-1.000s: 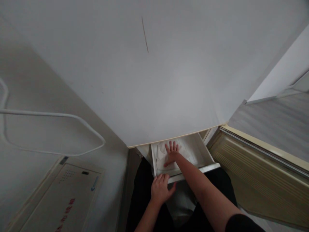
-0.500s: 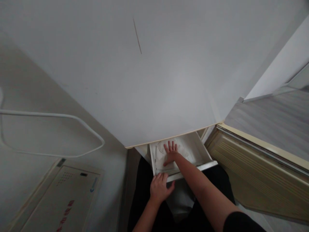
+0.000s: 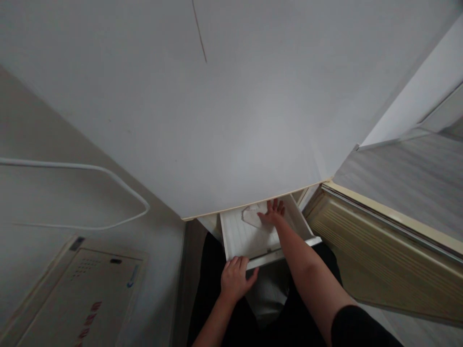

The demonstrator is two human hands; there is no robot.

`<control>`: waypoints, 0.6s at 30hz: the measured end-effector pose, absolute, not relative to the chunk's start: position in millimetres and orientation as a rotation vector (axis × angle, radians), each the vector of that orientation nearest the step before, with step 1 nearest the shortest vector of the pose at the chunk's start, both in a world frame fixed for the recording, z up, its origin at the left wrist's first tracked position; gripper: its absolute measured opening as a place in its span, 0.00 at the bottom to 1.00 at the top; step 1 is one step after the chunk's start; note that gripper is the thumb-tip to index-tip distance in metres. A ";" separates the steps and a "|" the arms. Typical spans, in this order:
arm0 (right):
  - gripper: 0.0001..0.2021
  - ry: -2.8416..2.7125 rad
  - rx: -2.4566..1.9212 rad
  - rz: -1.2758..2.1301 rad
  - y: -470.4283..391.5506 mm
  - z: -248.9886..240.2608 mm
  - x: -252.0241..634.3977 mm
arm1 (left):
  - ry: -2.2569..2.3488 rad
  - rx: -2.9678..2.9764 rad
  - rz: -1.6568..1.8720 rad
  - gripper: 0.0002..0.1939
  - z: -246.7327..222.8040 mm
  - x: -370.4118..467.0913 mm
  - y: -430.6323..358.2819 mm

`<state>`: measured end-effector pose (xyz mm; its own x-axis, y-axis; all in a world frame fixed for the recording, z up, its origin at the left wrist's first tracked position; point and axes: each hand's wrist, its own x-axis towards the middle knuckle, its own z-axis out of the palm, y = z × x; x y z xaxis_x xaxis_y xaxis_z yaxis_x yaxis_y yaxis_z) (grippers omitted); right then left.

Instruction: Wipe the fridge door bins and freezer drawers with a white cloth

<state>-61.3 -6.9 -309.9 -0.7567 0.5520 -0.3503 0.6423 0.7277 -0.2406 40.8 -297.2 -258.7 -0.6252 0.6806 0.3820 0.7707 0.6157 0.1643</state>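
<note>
Cloth (image 3: 255,215): a pale, crumpled piece, apparently a wipe or thin rag, lying on the floor of the open white drawer (image 3: 243,237), toward its back right part and just under the overhanging desk top (image 3: 231,120). Head view, the only one: right hand (image 3: 273,214) lies flat on the cloth with fingers spread, palm down; it presses rather than grasps, nothing pinched between the fingers. Left hand (image 3: 235,279) is curled over the drawer's front edge (image 3: 267,258), fingers hooked on the rim and thumb out to the side, holding the drawer out. Judgement on handling: cloth looks light and limp, with creases visible, so it should bunch and slide under the palm on the smooth drawer floor, which shows fine ribbing; not fragile. Best controlled by flat pressure as here, or by gathering a fold at its near edge. Drawer looks stiff and light; the front rim is the natural hold. To the right stands a ribbed beige panel (image 3: 379,250); to the left a white cable (image 3: 90,168) loops over a grey surface.
</note>
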 end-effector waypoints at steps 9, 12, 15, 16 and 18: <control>0.55 2.670 0.990 -0.455 -3.8 -321.4 -54.8 | -2.566 -1.157 -0.475 0.12 -259.3 41.9 -295.5; 0.60 2.615 0.928 -0.465 -2.6 -316.8 -54.0 | -2.574 -1.155 -0.469 0.12 -259.4 41.9 -295.5; 0.65 2.520 0.789 -0.436 7.8 -311.7 -49.2 | -2.583 -1.148 -0.472 0.12 -259.0 41.9 -294.8; 0.66 2.490 0.742 -0.420 11.8 -310.6 -47.0 | -2.584 -1.144 -0.471 0.11 -258.9 41.9 -294.5; 0.67 2.456 0.666 -0.397 18.2 -309.2 -42.3 | -2.583 -1.124 -0.467 0.11 -258.5 42.3 -293.8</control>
<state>-42.3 18.2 -309.2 -0.7206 0.3722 -0.5850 0.5374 0.8329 -0.1321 42.3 -293.8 -258.5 -0.6554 0.6518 0.3816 0.7441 0.6438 0.1786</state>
